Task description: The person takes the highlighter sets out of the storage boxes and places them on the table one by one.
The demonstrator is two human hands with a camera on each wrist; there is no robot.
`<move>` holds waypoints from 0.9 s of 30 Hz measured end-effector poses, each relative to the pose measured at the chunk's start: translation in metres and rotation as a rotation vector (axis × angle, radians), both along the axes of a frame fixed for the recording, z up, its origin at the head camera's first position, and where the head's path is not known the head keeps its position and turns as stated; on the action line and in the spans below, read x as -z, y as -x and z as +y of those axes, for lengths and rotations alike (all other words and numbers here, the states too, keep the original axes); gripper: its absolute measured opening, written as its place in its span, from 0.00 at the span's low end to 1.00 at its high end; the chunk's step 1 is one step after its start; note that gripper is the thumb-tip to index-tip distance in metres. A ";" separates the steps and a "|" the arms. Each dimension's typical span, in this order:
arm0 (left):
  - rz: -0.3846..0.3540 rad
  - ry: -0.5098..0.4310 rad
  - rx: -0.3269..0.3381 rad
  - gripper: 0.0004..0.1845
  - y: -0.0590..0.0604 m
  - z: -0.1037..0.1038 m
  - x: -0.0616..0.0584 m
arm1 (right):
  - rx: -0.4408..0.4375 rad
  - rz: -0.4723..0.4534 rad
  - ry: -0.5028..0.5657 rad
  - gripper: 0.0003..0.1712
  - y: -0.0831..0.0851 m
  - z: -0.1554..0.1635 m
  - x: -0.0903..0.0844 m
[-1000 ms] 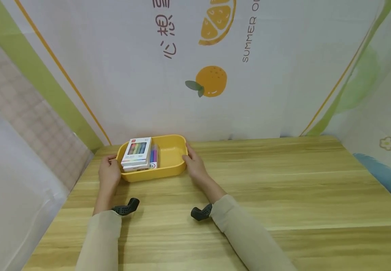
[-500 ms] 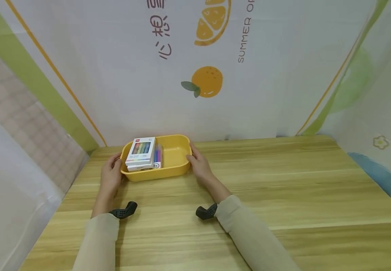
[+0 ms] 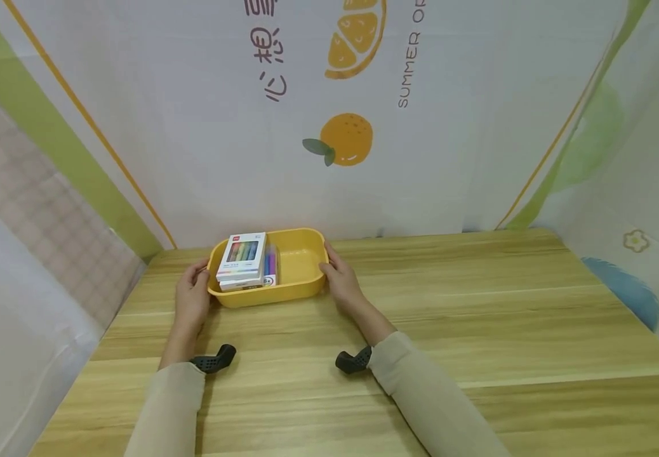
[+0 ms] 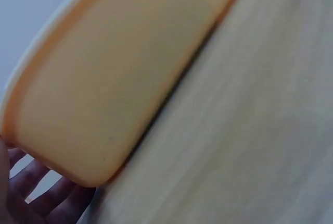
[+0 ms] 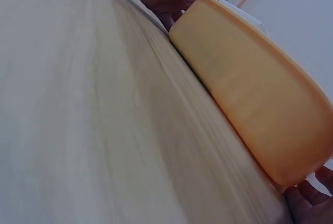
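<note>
– What do you have there?

– One yellow tray (image 3: 301, 265), and I hold it by its two short ends. It is at the far edge of one table (image 3: 449, 317), left of the middle, and its base looks to be touching the tabletop

– And your fingers?

– Those of my left hand (image 3: 192, 297) curl round the left end. Those of my right hand (image 3: 343, 280) grip the right end, thumb on the near side and the others behind

– How many things are inside?

– Three that I can make out. One top box (image 3: 242, 257), white with coloured sticks printed on it, lies on one lower box (image 3: 238, 285), also white, at the left. One pen pack (image 3: 271, 266) shows just right of them; whether it runs under them I cannot tell. Its pens, blue and purple, are too small to count

– What are you wearing?

– Two beige sleeves (image 3: 432, 393), and two black mounts (image 3: 215, 360), one at each wrist

– Behind the table?

– One white sheet (image 3: 221, 178), printed with one whole orange (image 3: 346, 139) and one slice (image 3: 355, 38)
</note>
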State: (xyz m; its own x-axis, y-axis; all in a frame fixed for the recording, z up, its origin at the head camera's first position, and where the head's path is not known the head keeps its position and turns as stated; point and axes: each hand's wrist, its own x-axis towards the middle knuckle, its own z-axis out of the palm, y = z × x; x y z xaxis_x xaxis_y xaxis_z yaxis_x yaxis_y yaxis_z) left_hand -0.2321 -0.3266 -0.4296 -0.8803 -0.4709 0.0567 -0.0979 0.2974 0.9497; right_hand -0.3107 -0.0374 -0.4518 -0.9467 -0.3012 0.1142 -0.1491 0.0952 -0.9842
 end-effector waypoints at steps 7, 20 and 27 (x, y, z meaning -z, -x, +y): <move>0.033 0.005 -0.030 0.25 -0.001 0.009 0.001 | 0.006 0.033 -0.010 0.34 -0.001 0.007 0.001; 0.051 -0.013 0.044 0.25 0.007 0.029 0.007 | 0.056 0.084 -0.070 0.33 -0.001 0.032 0.006; 0.045 -0.003 0.075 0.25 0.012 0.043 0.006 | 0.070 0.116 -0.112 0.33 0.001 0.050 0.006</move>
State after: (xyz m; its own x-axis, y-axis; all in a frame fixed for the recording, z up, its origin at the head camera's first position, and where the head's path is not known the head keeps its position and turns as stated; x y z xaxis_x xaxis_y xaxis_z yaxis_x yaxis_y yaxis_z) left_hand -0.2441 -0.2841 -0.4359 -0.9097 -0.4042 0.0959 -0.0325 0.2994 0.9536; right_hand -0.3114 0.0124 -0.4576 -0.9481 -0.2522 0.1936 -0.2504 0.2170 -0.9435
